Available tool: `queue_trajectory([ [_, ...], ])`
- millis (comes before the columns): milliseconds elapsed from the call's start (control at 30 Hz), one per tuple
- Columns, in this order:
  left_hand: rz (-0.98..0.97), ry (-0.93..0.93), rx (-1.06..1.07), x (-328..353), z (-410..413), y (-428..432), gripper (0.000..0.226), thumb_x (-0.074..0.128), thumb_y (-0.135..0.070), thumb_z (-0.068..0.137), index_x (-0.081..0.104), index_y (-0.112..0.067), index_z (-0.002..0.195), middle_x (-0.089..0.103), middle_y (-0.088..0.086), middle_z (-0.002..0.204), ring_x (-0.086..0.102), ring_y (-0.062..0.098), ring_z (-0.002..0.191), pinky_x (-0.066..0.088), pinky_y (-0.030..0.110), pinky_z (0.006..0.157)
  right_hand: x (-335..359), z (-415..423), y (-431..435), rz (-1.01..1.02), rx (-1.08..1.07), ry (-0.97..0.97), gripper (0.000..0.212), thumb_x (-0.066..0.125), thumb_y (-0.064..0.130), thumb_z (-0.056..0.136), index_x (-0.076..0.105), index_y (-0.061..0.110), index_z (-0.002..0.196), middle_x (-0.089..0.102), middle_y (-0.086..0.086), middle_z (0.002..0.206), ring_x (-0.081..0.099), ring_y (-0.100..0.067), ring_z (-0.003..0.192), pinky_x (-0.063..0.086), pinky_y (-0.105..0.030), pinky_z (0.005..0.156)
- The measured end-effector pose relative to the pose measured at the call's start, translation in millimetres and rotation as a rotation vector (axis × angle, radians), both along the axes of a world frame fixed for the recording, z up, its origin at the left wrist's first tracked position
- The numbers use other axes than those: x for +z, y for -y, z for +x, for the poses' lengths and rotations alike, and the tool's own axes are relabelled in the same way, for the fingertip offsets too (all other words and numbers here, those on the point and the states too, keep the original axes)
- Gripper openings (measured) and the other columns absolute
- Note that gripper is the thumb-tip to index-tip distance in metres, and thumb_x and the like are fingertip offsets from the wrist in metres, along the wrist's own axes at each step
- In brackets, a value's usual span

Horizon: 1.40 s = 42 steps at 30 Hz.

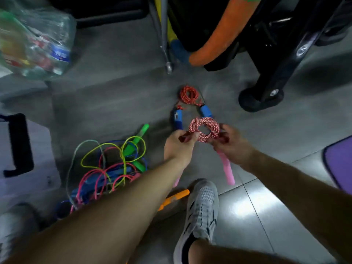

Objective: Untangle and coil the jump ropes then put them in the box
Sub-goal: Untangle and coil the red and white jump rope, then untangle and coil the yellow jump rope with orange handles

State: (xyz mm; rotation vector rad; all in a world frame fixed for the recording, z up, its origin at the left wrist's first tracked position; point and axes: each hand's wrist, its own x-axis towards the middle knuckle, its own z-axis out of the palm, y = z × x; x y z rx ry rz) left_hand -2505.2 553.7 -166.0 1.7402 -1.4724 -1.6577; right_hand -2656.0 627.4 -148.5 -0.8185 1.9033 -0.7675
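Head view

- Left hand [179, 143]: fingers curled, with the left rim of a red-and-white coil [204, 130] pinched between thumb and fingers.
- Right hand [230, 143]: fingers closed round the right rim of the coil, which is held above the floor [114, 101] between both hands.
- Pink handle [227, 171]: seen hanging below the right hand, slanted down toward the shoe [200, 216]. A pink piece [176, 181] is mostly hidden under the left forearm.
- Red rope [188, 94]: coiled and laid on the floor just beyond the held coil. Its two blue handles [178, 120] are set at either side, nearer the hands.
- Tangle [110, 168]: loose ropes in pink, blue, yellow-green and pale grey, heaped on the floor left of the left forearm. A green handle [142, 130] is lodged at its far edge.
- Orange handle [175, 199]: laid on the floor between the left forearm and the shoe, partly covered by the forearm.
- Bag [34, 40]: clear plastic, contents blurred, placed at top left.
- Pale object [38, 149] with a black strap, at the left edge; its kind cannot be told.
- Orange tube [224, 35] and black frame [266, 92]: stood at the top, beyond the red rope.
- Purple mat [341, 162]: cut off by the right edge.
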Motion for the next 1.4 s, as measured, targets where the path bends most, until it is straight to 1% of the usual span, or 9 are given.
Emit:
queue_trajectory([
  [67,0.01,0.042,-0.029,-33,-10,4,0.027,0.075,-0.042,0.084,0.07,-0.019,0.098,0.068,-0.01,0.083,0.062,0.007,0.077,0.045,0.02,0.066,-38,-4,3,0.032,-0.047,-0.041,0.033,0.074,0.027,0.08,0.059,0.023,0.109,0.069,-0.012,0.087,0.063,-0.019,0.07,0.057,-0.046,0.07],
  [200,-0.005,0.129,-0.119,-79,-25,9,0.024,0.07,-0.033,0.09,0.068,-0.02,0.11,0.071,-0.002,0.102,0.066,0.016,0.095,0.053,0.03,0.084,-92,-21,14,0.068,-0.011,-0.206,0.024,0.069,0.019,0.087,0.058,0.03,0.105,0.062,0.013,0.082,0.055,0.001,0.07,0.041,-0.01,0.06],
  [367,-0.045,0.174,-0.257,-98,-40,6,0.044,0.061,-0.017,0.09,0.056,-0.025,0.134,0.065,0.003,0.125,0.063,0.023,0.112,0.051,0.04,0.098,-127,-39,25,0.103,0.026,-0.444,0.043,0.067,0.046,0.087,0.058,0.032,0.127,0.069,-0.001,0.108,0.064,-0.024,0.095,0.042,-0.029,0.074],
  [667,-0.076,0.187,-0.419,-90,-53,15,0.05,0.061,-0.015,0.091,0.048,-0.024,0.139,0.055,0.005,0.127,0.059,0.023,0.111,0.049,0.033,0.099,-137,-40,22,0.167,0.111,-0.919,0.044,0.069,0.043,0.085,0.061,0.016,0.119,0.062,-0.015,0.114,0.053,-0.037,0.102,0.04,-0.041,0.083],
  [933,-0.242,0.292,-0.404,-76,14,46,0.018,0.062,-0.019,0.089,0.067,-0.022,0.106,0.074,-0.005,0.101,0.068,0.014,0.097,0.051,0.027,0.087,-104,3,30,-0.032,-0.001,-0.694,0.032,0.061,0.01,0.087,0.061,0.014,0.118,0.057,-0.015,0.121,0.052,-0.033,0.11,0.046,-0.043,0.093],
  [1033,-0.366,0.342,-0.307,-72,73,76,0.015,0.068,-0.017,0.085,0.068,-0.018,0.1,0.074,0.002,0.097,0.07,0.02,0.092,0.054,0.034,0.086,-95,42,40,-0.088,0.178,-0.471,0.024,0.061,0.007,0.091,0.066,0.016,0.112,0.06,0.0,0.109,0.056,-0.009,0.091,0.042,-0.01,0.08],
  [1100,-0.388,0.409,-0.263,-70,113,95,0.016,0.07,-0.019,0.084,0.068,-0.018,0.1,0.073,0.003,0.099,0.069,0.019,0.092,0.054,0.033,0.086,-98,72,54,-0.129,0.236,-0.312,0.019,0.064,0.003,0.088,0.068,0.016,0.101,0.062,0.008,0.091,0.056,0.004,0.073,0.037,-0.004,0.072],
  [1267,-0.238,0.568,-0.284,-78,199,120,0.013,0.072,-0.031,0.083,0.07,-0.022,0.093,0.075,-0.003,0.093,0.07,0.017,0.089,0.055,0.034,0.086,-122,142,87,-0.032,0.198,-0.081,0.015,0.074,0.013,0.084,0.069,0.009,0.097,0.068,0.0,0.085,0.059,-0.005,0.073,0.046,-0.02,0.07],
  [1400,-0.007,0.271,-0.387,-83,225,110,0.028,0.073,-0.03,0.073,0.073,-0.013,0.095,0.076,0.011,0.09,0.067,0.012,0.085,0.054,0.047,0.092,-128,172,107,0.103,0.082,-0.041,0.019,0.076,0.025,0.082,0.069,0.014,0.096,0.073,-0.005,0.086,0.067,-0.019,0.079,0.054,-0.033,0.073],
])
